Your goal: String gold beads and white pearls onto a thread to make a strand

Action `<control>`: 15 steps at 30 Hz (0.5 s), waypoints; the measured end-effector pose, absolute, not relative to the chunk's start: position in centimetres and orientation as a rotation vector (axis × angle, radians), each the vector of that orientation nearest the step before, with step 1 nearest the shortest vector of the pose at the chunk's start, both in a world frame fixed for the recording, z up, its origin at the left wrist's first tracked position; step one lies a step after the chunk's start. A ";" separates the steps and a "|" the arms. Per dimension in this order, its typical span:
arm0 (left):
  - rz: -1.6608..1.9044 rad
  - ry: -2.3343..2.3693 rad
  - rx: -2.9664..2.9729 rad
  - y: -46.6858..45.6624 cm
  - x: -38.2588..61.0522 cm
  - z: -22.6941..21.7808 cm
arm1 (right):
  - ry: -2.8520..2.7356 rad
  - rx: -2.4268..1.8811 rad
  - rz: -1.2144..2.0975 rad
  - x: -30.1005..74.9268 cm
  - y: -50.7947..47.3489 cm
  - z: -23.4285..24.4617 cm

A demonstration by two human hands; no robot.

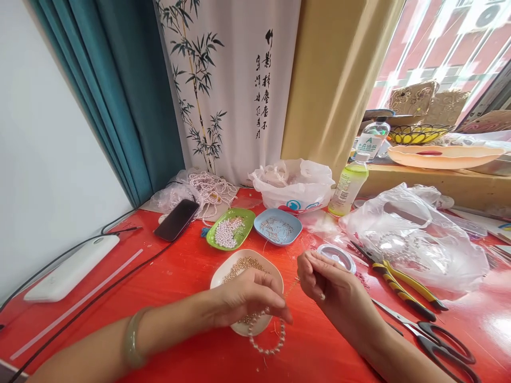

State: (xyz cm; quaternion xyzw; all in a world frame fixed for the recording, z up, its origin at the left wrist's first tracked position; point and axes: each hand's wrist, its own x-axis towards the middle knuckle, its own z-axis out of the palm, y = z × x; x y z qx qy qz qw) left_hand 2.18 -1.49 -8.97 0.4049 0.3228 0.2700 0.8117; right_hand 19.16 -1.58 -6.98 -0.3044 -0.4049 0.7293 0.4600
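Just above a red table (159, 279), a loop of beads (266, 351) is being dangled from the left hand (251, 298), half curled; the right hand's (333, 276) fingertips are being pinched together, on what cannot be told. Beads could be spilled were an end being let slip. Farther, "A" is being displayed on a clear bottle (371, 144); Chinese characters, starting 竹影, are being shown down a pale curtain (239, 64).

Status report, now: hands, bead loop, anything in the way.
Left hand holding bead loop. Right hand pinched, any thread too fine to make out. White bowl beneath left hand; scissors, pliers off to right.
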 end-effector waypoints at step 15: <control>0.464 0.696 1.156 -2.3 2.3 -8.9 | -1.372 -0.892 1.509 19.5 -1.6 -7.1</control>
